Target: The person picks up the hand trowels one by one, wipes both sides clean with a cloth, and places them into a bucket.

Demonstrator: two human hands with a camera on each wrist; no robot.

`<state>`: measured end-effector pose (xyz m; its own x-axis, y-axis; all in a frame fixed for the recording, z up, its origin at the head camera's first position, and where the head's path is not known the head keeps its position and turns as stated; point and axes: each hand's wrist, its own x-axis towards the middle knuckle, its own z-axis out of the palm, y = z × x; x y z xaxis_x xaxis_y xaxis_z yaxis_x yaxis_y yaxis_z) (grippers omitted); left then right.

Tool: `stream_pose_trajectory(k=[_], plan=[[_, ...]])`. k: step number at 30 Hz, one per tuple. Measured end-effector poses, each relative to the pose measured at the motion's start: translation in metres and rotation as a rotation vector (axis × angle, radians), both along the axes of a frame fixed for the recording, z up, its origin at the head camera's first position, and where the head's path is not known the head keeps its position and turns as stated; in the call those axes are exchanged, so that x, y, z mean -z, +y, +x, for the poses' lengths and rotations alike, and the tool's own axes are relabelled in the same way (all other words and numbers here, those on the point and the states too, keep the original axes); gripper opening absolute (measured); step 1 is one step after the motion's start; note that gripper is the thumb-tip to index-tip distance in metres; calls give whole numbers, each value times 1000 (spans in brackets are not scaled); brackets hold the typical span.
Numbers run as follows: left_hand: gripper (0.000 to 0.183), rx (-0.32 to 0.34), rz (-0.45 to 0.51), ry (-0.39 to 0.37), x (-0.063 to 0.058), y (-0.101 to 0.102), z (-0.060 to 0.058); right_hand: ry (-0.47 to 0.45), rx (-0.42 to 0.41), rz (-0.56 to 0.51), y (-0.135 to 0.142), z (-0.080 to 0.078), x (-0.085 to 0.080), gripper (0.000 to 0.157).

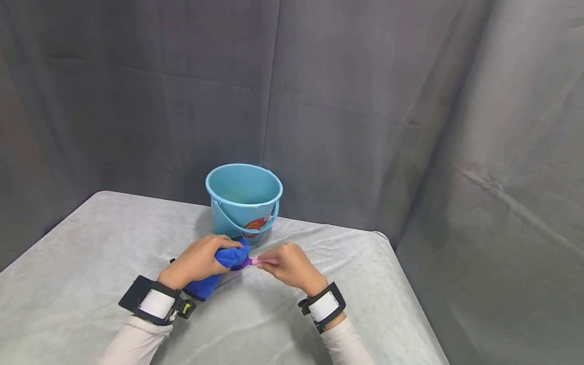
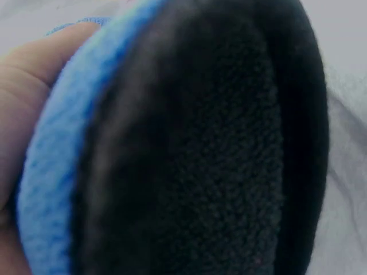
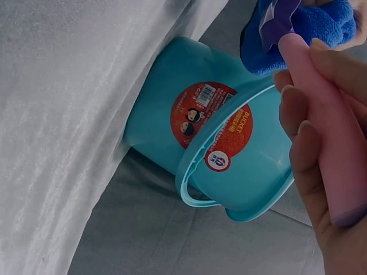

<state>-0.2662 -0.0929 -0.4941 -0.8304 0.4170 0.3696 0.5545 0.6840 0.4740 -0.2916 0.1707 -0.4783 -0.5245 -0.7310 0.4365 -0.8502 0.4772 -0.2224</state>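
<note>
My left hand (image 1: pixel 199 259) grips a blue cloth (image 1: pixel 232 256) with black edging, bunched around the purple head (image 1: pixel 242 264) of a small tool. Part of the cloth hangs below the palm; up close in the left wrist view, a black face of the cloth (image 2: pixel 200 149) fills the middle. My right hand (image 1: pixel 292 266) holds the tool by its thick pink handle (image 3: pixel 324 120), fingers curled round it. In the right wrist view the purple part shows against the cloth, but its far end is hidden, so the tool's exact kind is unclear.
Just beyond the hands stands a light blue bucket (image 1: pixel 223 219) with a red label, upright, its handle hanging down at the front. A pale grey cloth covers the table (image 1: pixel 374 304). Dark grey curtains (image 1: pixel 342 111) rise behind and on the right.
</note>
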Motion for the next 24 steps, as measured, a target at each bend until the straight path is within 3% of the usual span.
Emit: stream_pose_trajectory(k=[10, 19, 24], plan=[[50, -53, 17, -17, -2, -19, -3, 26, 5, -18, 2, -3, -2, 14], [46, -34, 90, -36, -1, -38, -6, 13, 11, -33, 3, -1, -1, 15], [45, -84, 87, -31, -4, -53, -4, 4, 5, -67, 2, -1, -3, 14]])
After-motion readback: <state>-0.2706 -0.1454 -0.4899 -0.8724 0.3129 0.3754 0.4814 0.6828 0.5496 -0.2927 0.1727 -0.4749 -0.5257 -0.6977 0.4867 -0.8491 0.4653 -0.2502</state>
